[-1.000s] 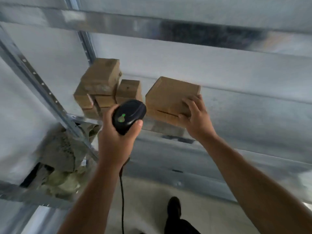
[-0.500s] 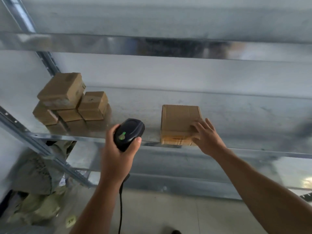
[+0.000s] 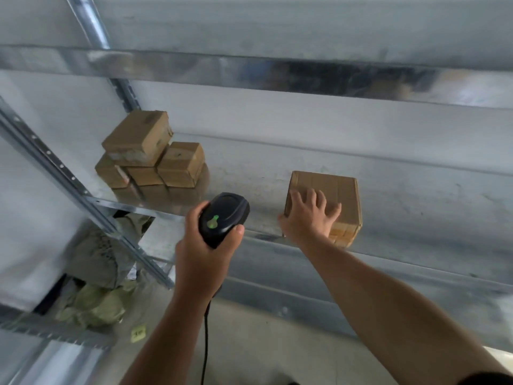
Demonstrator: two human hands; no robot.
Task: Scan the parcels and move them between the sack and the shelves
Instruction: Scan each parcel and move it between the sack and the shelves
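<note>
galvanised metal shelf (image 3: 249, 173) carries a stack of small parcels (image 3: 150, 157) at its left and one larger parcel (image 3: 341, 190) at its front edge. right hand (image 3: 308, 220) rests on that parcel, fingers (image 3: 313, 198) spread apart; left hand (image 3: 202, 254) has its fingers clamped round a black scanner (image 3: 224, 215).

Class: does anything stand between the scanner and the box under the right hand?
Nothing visible does. Only bare shelf lies between the scanner, held in the left hand, and the box. The right hand rests on the box; the stack sits further left.
</note>
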